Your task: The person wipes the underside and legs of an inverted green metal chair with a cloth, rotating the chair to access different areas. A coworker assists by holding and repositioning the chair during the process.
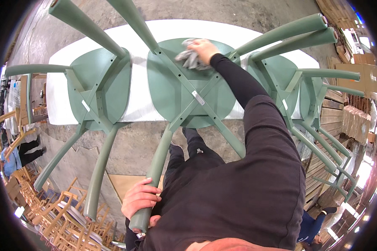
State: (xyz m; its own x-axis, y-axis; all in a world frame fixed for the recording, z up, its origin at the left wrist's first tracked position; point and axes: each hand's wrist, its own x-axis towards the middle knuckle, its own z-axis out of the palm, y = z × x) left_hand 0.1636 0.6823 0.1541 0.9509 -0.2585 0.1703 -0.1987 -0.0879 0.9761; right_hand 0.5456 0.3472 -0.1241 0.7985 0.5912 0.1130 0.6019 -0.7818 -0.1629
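Note:
A green chair (163, 90) lies upside down before me, its round seat on a white-covered table (139, 96) and its legs pointing up and outward. My left hand (142, 198) is wrapped round the near left chair leg (158, 161), close to its end. At the far side of the seat's underside, my right hand (203, 50) presses a crumpled grey cloth (191, 58) against the green surface. Crossed braces join the legs, with a small pale label (198, 98) where they meet. The cloth partly hides the seat under it.
More upturned green chairs stand at the left (109, 90) and right (287, 75), legs jutting out. Bare wooden chair frames (67, 213) crowd the lower left. Cardboard boxes (360, 77) are stacked at right. Other people (12, 162) are at the far left and lower right (310, 228).

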